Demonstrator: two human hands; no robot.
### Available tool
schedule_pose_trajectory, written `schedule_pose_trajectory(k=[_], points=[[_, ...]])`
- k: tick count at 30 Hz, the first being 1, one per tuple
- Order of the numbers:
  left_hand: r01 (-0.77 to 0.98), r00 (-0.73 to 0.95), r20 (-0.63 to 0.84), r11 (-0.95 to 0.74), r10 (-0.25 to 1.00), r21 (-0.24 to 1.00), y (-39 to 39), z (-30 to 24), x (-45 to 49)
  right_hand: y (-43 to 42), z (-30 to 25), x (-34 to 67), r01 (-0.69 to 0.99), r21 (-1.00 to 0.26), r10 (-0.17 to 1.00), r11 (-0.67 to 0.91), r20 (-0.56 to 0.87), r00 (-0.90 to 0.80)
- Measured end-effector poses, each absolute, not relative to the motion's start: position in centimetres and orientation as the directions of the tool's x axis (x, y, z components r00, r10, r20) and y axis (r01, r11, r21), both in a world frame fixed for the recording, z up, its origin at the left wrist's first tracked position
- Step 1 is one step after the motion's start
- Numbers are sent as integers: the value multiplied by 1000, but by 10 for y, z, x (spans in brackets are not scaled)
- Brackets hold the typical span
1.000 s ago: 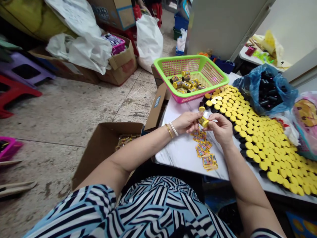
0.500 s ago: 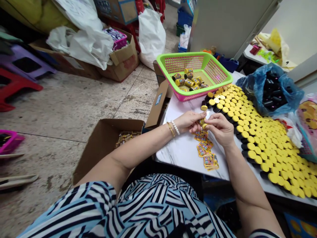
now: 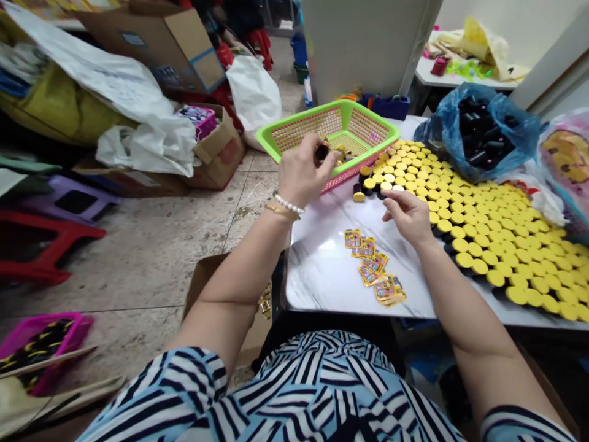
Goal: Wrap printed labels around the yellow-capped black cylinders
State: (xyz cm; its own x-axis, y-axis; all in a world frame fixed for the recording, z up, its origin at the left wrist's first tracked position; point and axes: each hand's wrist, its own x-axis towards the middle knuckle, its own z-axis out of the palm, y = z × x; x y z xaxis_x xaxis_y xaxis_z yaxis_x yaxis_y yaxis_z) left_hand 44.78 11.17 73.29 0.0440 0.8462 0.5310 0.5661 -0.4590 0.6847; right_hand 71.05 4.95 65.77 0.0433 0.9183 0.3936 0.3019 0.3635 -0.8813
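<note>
My left hand [image 3: 301,169] is raised over the near edge of the green and pink basket [image 3: 294,120]. Its fingers close round a small bottle [image 3: 322,151], whose dark round end faces me. Yellow-labelled bottles lie in the basket, partly hidden behind that hand. My right hand [image 3: 408,215] hovers over the white table, beside the nearest of the standing black bottles with yellow caps [image 3: 478,215]. Its index finger and thumb are apart, with nothing visible between them. Several printed yellow stickers [image 3: 375,264] lie in overlapping groups on the table between my arms.
A blue plastic bag [image 3: 483,135] of black bottles stands behind the capped rows. Left of the table, a cardboard box [image 3: 202,276] sits on the floor. Farther left are a magenta basket [image 3: 78,331], a red stool [image 3: 50,245] and a white sack [image 3: 253,92].
My left hand has moved up and left from the table to the basket with the small bottle. My right hand has parted from it and stays over the table. The view has shifted.
</note>
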Motion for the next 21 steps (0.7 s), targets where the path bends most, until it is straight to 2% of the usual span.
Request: schedule_pose_trajectory(k=[2,4,7,9,11,14,21], points=[[677,103,601,-498,793,542,120,731,454,50,656,712,441,-807,898,394,440,3],[716,206,625,-552,753,428,110,717,464,50,656,712,522,-737,876,429,481,-41],[687,450,490,-640,746,344,74,682,473,48,659,711,563,-696,859,447,509,-52],[652,560,332,-651,759,390,54,659,470,48,661,711,572,-692,864,439,500,-59],[621,575,257,-619,776,481,44,643,465,47,661,709,577,-690,872,438,481,-87],[583,527,287,-586,800,563,41,631,461,44,658,704,562,-695,878,448,462,-129],[613,504,261,-554,823,564,45,634,470,49,649,706,557,-745,910,367,412,-49]])
